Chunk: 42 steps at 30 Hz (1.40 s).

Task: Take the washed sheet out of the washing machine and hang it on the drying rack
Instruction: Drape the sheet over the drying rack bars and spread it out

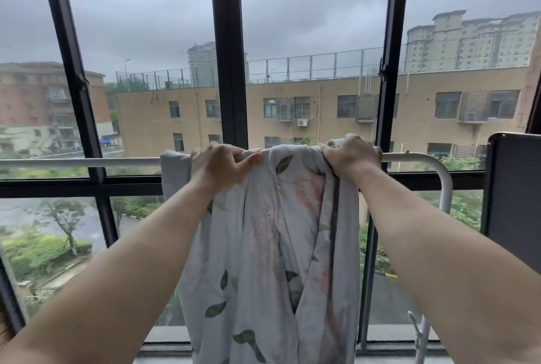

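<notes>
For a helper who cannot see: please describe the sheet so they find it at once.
Before the black-framed window runs a white rack bar. The sheet hangs bunched over it, the only cloth there: pale grey, printed with green leaves and pink flowers.

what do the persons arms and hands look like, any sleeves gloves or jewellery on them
Both arms are bare from the frame's edge to the wrists, with no sleeves in view. The left hand and right hand wear no gloves. No watch, bracelet or ring shows on the sides facing the camera, and no markings are visible.
</notes>
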### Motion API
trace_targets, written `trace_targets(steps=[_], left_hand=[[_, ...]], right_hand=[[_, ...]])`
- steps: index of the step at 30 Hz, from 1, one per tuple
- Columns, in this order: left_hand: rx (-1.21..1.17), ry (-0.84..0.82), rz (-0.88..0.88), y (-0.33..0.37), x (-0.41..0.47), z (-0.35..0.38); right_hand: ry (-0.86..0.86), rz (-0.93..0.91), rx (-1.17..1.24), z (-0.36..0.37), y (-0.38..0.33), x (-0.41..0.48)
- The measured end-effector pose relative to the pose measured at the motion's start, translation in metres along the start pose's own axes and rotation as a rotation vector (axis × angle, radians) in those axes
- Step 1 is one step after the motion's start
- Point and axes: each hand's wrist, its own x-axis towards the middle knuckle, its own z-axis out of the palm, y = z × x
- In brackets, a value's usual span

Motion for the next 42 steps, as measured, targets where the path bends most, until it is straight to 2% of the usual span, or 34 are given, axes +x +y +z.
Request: trace_targets(steps=[3,5,10,12,14,16,19,21,23,24,30,34,36,38,40,42], left_hand=[[-0.163,0.064,0.011,-0.005,0.009,0.002],[-0.165,0.148,0.014,-0.010,0.012,0.002],[-0.220,0.369,-0.102,-0.012,0.013,0.011],[-0.250,0.385,-0.174,-0.006,0.018,0.009],[-0.209,0.347,-0.168,0.004,0.018,0.009],[-0.145,0.394,-0.050,0.021,0.012,0.011],[-0.162,0.490,0.287,0.062,-0.002,0.022],[-0.265,0.329,0.414,0.091,-0.009,0.029],[-0.309,0.155,0.353,0.109,-0.015,0.033],[-0.298,0.138,0.315,0.113,-0.016,0.037],[-0.200,0.202,0.190,0.120,-0.021,0.047],[-0.229,0.107,0.100,0.125,-0.018,0.044],[-0.335,0.017,0.014,0.125,-0.015,0.040],[-0.562,-0.063,-0.104,0.129,-0.012,0.032],[-0.825,-0.088,-0.256,0.131,-0.005,0.020],[-0.948,-0.090,-0.374,0.125,0.013,0.010]], right_hand=[[-0.039,-0.009,0.005,0.000,0.001,0.002],[-0.049,-0.009,0.023,0.001,-0.001,0.002],[-0.036,-0.030,-0.021,0.006,-0.005,0.002],[-0.027,-0.032,-0.046,0.009,-0.004,0.006],[-0.026,-0.021,-0.064,0.014,-0.004,0.009],[-0.021,-0.010,-0.087,0.019,-0.004,0.012],[-0.019,0.004,-0.103,0.022,-0.002,0.014],[-0.028,-0.007,-0.097,0.020,-0.001,0.013],[-0.050,-0.022,-0.088,0.015,0.000,0.012],[-0.066,-0.023,-0.081,0.011,0.000,0.011],[-0.184,-0.028,-0.010,-0.006,0.002,0.011],[-0.219,-0.002,0.036,-0.007,0.007,0.015],[-0.226,0.009,0.058,-0.006,0.010,0.018],[-0.237,0.019,0.042,-0.003,0.012,0.021],[-0.234,0.005,0.025,0.001,0.013,0.024],[-0.235,-0.009,0.015,0.001,0.012,0.024]])
